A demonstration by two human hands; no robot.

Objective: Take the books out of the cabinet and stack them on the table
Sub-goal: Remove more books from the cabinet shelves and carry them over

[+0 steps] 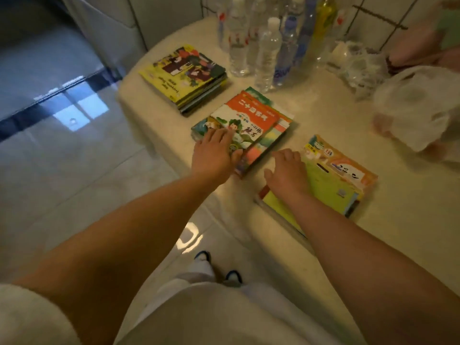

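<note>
Three book stacks [184, 78] (bottles uncountable), two hands [214, 153].

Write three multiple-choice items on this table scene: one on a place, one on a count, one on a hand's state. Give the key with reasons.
1. Where do the water bottles stand?
A. at the far side of the table, behind the books
B. on the floor
C. on the yellow pile

2. How many separate book piles lie on the table?
A. one
B. three
C. five

3. What is the left hand doing?
A. resting on the middle pile
B. holding a bottle
C. hanging off the table

Key: 1 A, the bottles cluster beyond the piles; 2 B, the yellow pile, middle pile and near pile lie apart; 3 A, its fingers lie on the top cover.
</note>
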